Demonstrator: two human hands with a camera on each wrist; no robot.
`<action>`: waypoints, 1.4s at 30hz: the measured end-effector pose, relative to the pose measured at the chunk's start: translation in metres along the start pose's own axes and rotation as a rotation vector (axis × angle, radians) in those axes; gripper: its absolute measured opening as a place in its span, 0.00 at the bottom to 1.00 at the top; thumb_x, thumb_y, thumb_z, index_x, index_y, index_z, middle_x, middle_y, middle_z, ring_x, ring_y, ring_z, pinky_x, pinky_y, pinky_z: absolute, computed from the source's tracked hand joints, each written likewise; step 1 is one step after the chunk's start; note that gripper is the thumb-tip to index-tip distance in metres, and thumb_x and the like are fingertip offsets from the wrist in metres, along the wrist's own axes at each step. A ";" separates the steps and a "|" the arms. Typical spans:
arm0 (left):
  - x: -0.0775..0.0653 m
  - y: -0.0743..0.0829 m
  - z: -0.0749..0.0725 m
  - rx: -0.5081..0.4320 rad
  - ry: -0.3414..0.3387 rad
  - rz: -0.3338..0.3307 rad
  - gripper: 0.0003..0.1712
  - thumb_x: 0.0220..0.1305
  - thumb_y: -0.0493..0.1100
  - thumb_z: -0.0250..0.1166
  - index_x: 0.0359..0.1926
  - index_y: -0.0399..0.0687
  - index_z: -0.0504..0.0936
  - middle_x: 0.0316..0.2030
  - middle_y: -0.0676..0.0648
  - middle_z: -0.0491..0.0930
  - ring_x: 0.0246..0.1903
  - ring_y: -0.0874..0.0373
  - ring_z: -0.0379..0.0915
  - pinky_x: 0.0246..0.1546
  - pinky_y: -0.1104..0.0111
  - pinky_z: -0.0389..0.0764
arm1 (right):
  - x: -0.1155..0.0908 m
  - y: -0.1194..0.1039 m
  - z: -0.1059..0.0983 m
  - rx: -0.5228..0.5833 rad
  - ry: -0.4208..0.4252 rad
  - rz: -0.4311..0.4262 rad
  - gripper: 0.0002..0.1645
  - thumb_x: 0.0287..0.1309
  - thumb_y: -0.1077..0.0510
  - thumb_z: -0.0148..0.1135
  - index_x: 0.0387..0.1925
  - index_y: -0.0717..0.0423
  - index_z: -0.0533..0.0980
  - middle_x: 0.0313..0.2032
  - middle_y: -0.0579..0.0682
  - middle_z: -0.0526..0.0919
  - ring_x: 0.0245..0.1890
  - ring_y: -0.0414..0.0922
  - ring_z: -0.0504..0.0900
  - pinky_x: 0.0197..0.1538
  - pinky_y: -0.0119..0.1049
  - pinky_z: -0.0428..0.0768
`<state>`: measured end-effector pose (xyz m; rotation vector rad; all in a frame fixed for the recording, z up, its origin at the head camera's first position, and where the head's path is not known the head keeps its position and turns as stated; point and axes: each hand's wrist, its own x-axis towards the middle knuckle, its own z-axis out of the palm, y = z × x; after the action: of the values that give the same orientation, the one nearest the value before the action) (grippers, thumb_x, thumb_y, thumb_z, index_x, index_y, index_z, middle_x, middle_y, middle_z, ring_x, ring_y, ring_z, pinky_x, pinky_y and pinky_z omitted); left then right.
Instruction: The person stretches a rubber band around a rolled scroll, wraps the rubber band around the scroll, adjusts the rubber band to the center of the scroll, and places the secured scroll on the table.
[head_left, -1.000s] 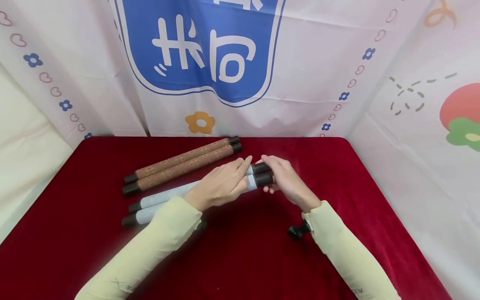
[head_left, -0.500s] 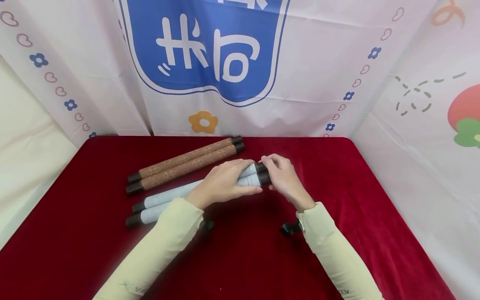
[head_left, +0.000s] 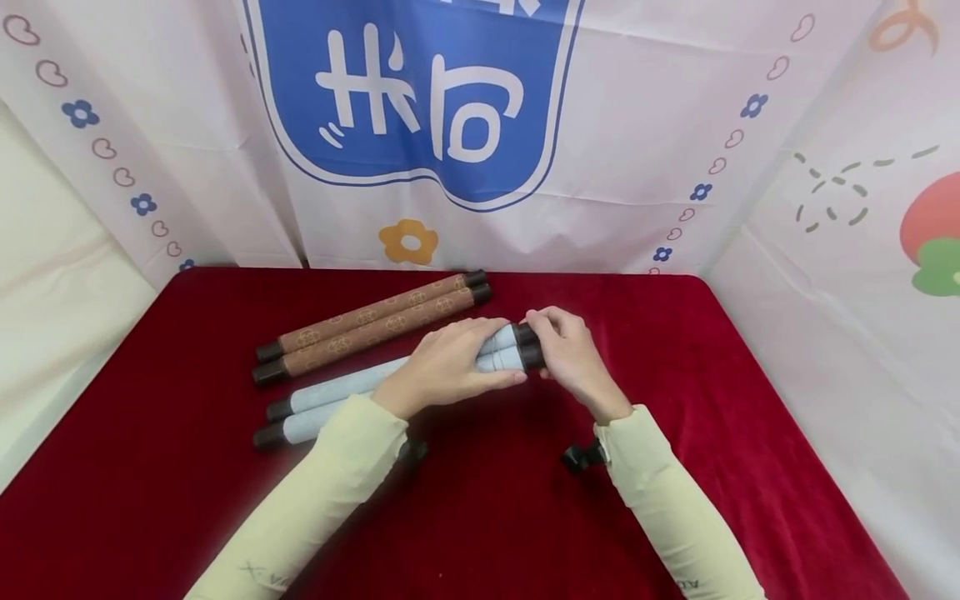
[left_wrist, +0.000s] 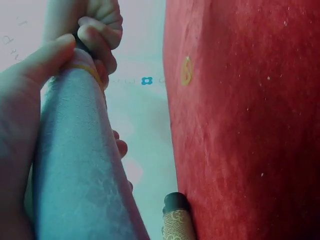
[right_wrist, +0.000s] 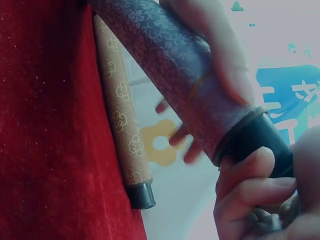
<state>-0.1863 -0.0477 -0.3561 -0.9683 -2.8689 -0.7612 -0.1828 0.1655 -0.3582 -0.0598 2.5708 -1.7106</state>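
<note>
A pale blue patterned scroll (head_left: 345, 387), rolled from both sides into two parallel rolls with black ends, lies slanted, its right end lifted off the table. My left hand (head_left: 442, 367) grips both rolls near that right end, thumb along the near side and fingers over the far side. My right hand (head_left: 573, 362) holds the black end knobs (right_wrist: 257, 145) with curled fingers. Near these knobs a thin yellowish band (left_wrist: 87, 68) circles the rolls, and the right wrist view shows it as a fine line. The left hand's palm side is hidden in the head view.
Behind the blue scroll lies a brown scroll (head_left: 375, 327) with gold flower patterns and black ends, also in two rolls. A red velvet cloth (head_left: 480, 517) covers the table. Printed white curtains (head_left: 630, 150) enclose the back and sides.
My left fingers have spread from a bunched pose, the thumb now stretched along the near roll. My right fingers have closed in on the black ends. The brown scroll stays put.
</note>
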 end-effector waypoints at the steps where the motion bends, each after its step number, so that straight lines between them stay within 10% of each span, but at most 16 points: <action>1: -0.002 -0.001 -0.001 0.008 0.009 0.000 0.45 0.62 0.73 0.68 0.69 0.51 0.76 0.49 0.51 0.84 0.43 0.58 0.78 0.41 0.62 0.82 | 0.000 0.000 -0.001 0.000 0.003 0.001 0.22 0.78 0.42 0.52 0.50 0.53 0.82 0.42 0.58 0.82 0.31 0.51 0.79 0.26 0.36 0.82; 25: -0.023 -0.020 -0.009 0.053 0.041 -0.012 0.44 0.60 0.68 0.73 0.69 0.48 0.78 0.52 0.49 0.86 0.43 0.57 0.81 0.44 0.59 0.84 | 0.006 0.004 -0.006 -0.006 0.010 0.013 0.23 0.78 0.42 0.52 0.52 0.54 0.82 0.46 0.60 0.83 0.35 0.52 0.79 0.28 0.37 0.82; 33: -0.007 -0.006 0.000 -0.019 0.017 0.002 0.47 0.62 0.72 0.70 0.71 0.48 0.75 0.54 0.48 0.84 0.45 0.56 0.80 0.47 0.57 0.85 | 0.006 0.007 -0.005 -0.006 0.020 0.019 0.23 0.78 0.42 0.51 0.50 0.54 0.82 0.42 0.58 0.82 0.32 0.51 0.79 0.27 0.38 0.83; 42: -0.028 -0.027 -0.010 0.027 0.030 -0.019 0.43 0.57 0.67 0.76 0.66 0.49 0.81 0.50 0.51 0.87 0.40 0.58 0.81 0.43 0.60 0.84 | 0.008 0.009 -0.008 -0.006 0.021 0.026 0.24 0.78 0.42 0.51 0.52 0.56 0.82 0.44 0.61 0.82 0.32 0.50 0.78 0.26 0.35 0.82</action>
<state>-0.1809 -0.0866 -0.3636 -0.9201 -2.8593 -0.7297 -0.1919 0.1762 -0.3635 -0.0086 2.5797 -1.7034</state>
